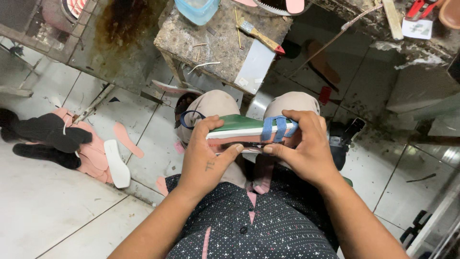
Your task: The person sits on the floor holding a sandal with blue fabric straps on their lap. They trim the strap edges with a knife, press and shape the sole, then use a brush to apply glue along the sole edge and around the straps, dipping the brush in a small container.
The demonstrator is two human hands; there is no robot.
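1. Left hand: grip closed on the near end of a sandal sole, thumb pressed along its lower edge, fingers curled over the top.
2. Right hand: grip closed on the far end of the same sole, fingers wrapped over the top, thumb meeting the left thumb at the lower edge.
3. Sandal sole: held on edge above the person's knees, just in front of the dotted dark shirt. Layers visible are green, white and pink. A blue strap crosses it beside the right fingers.
4. Table: small, worn, standing beyond the knees. It carries a brush with a wooden handle, a pale blue plastic container at its far edge, and a grey sheet hanging over its near edge.
5. Floor: pale tiles. To the left lie a white sole, pink cut-out insoles and black material, well apart from the hands.
6. Upper right: a red-handled tool lies on a dirty ledge.
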